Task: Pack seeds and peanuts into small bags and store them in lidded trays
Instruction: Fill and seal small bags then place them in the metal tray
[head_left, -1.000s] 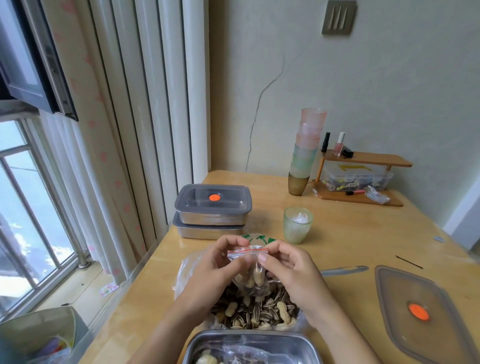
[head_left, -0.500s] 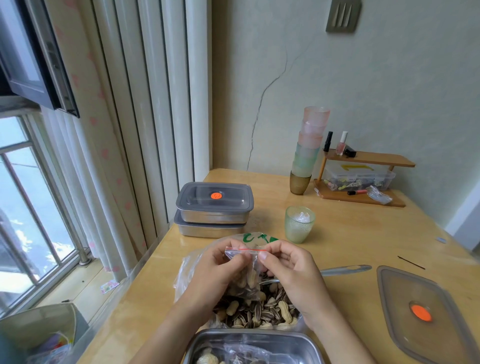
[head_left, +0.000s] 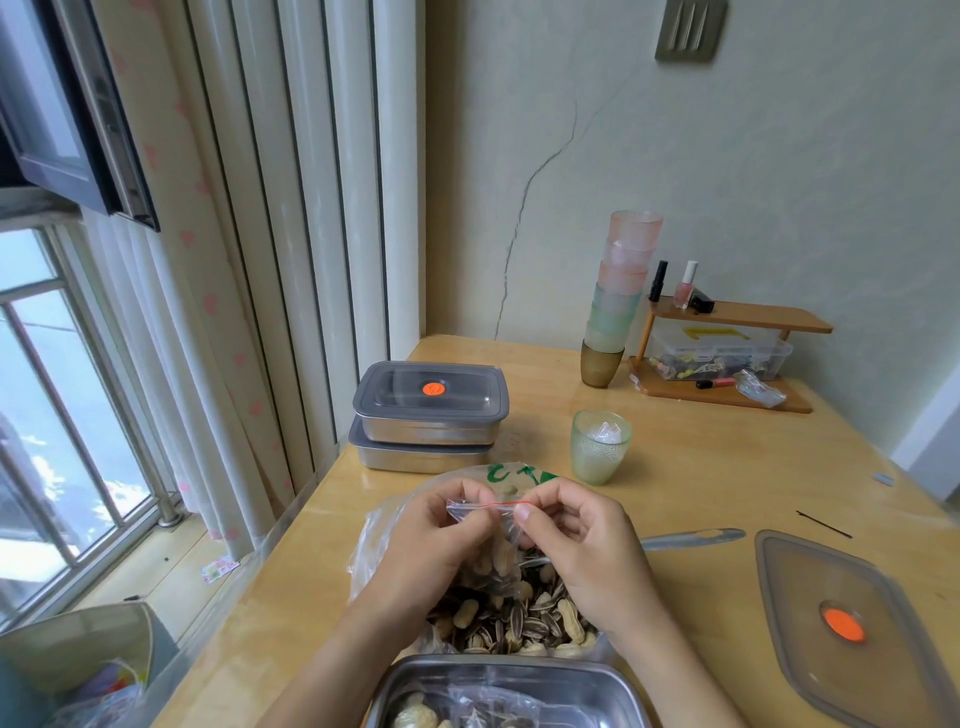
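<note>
1 small bag, part-filled with peanuts and seeds, is held over the big bag. The left hand and right hand each pinch its red zip strip, so sealing looks underway. At 6 o'clock an open tray holds packed bags, and its lid lies at 3 o'clock on the surface. 2 lidded trays, stacked at 11 o'clock, look finished. Plenty of loose mix remains.

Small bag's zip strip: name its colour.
The small bag has a red zip strip; head view shows it best.
</note>
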